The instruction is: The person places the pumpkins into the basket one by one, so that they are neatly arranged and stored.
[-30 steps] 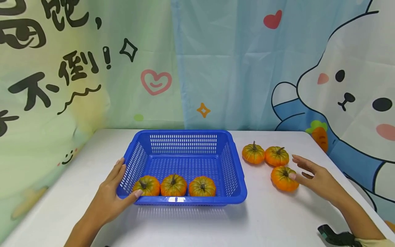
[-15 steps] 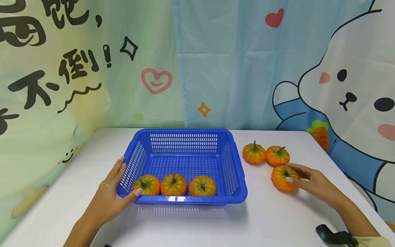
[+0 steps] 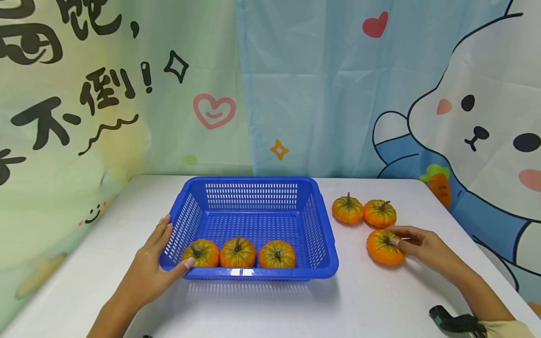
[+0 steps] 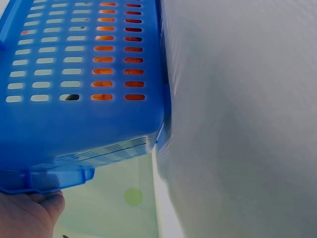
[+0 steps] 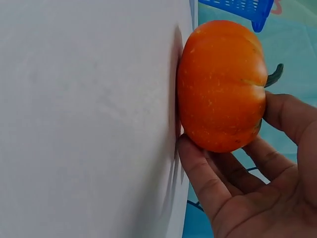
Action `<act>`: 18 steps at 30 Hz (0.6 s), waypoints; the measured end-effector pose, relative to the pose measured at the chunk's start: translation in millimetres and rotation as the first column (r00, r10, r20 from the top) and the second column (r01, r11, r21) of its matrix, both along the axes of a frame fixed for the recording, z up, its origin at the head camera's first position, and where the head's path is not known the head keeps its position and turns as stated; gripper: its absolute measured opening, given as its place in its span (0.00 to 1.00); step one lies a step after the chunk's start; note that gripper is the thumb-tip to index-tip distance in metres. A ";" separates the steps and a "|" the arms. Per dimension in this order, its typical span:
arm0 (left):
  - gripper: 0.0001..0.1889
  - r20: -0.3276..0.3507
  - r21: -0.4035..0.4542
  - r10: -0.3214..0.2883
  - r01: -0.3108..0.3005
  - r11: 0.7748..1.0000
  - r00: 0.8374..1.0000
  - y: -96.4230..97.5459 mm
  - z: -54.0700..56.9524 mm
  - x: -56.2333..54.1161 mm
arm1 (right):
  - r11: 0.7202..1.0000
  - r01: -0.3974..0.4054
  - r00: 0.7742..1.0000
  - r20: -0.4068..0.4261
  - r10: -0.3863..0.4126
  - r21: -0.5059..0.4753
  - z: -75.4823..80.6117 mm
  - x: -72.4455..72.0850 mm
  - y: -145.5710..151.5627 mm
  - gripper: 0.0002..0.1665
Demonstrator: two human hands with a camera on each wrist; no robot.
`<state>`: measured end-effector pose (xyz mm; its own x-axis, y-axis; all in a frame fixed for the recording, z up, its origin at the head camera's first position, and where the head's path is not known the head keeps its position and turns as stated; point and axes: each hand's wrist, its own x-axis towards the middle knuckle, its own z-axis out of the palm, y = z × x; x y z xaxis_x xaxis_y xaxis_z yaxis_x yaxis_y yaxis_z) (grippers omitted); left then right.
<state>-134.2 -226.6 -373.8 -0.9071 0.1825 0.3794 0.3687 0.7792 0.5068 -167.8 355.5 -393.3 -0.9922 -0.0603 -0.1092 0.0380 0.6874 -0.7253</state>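
- Slipping looks the likeliest trouble: the right hand [image 3: 422, 244] pinches a squat, ribbed orange-and-green pumpkin [image 3: 383, 249] right of centre in the head frame, thumb on top near its dark curved stem [image 5: 275, 75], fingers on the side nearest the wrist. The right wrist view shows no finger across the far side, so the smooth skin could roll out of the pinch.
- Whether this pumpkin is off the white table [image 3: 380, 300] cannot be told; carried leftward too low, it could strike the right rim of the rectangular blue plastic basket [image 3: 313, 273] at the frame's centre.
- Just above it in the frame sit a pumpkin of the same kind with an upright stem [image 3: 347, 210] and another with a sideways stem [image 3: 380, 214]; a stray fingertip could set either rolling.
- At the basket's lower-left corner the left hand [image 3: 148, 274] holds on, thumb over the near rim; a slack hold could let a bump shift the basket, a hard pull could tilt it.
- Inside, three more such pumpkins [image 3: 238, 253] line the near wall; one dropped on them from height could scatter the row.
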 end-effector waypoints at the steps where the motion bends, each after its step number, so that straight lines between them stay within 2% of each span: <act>1: 0.48 0.000 0.000 0.001 -0.001 1.000 1.000 0.0 0.0 0.2 | 1.000 -0.007 1.000 0.005 0.007 -0.005 0.0 -0.5 -0.2 0.35; 12: 0.48 -0.002 0.002 0.000 0.000 1.000 1.000 0.6 1.2 1.1 | 0.999 -0.024 0.999 0.024 0.025 -0.046 0.3 -0.9 -3.1 0.34; 18: 0.48 -0.002 0.003 -0.003 0.003 1.000 1.000 0.9 1.3 1.5 | 1.000 -0.017 1.000 0.016 0.017 -0.021 5.6 -1.7 -7.3 0.38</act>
